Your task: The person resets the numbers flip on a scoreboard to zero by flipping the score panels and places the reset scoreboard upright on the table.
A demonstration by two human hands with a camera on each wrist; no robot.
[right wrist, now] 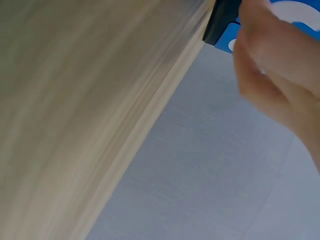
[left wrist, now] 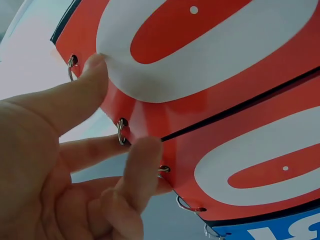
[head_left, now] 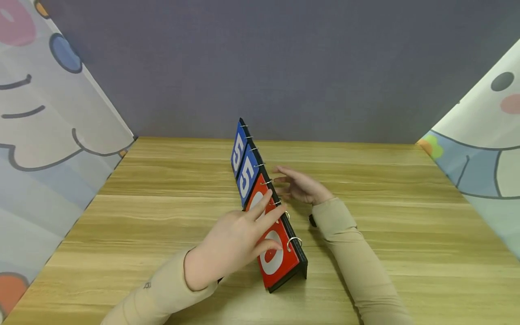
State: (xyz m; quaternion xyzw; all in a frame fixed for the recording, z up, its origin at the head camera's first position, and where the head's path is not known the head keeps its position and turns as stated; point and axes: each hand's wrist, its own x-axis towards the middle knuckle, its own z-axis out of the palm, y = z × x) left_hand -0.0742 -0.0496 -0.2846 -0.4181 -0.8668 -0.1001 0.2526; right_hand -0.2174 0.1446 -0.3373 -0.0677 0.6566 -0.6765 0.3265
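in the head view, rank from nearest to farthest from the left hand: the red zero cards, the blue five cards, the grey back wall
1. Red flip cards with white zeros: the left hand lies right on them, at the scoreboard's near end.
2. Blue flip cards with white fives: farther along the same scoreboard, beyond the fingertips.
3. Plain grey back wall: behind the wooden table, farthest away.
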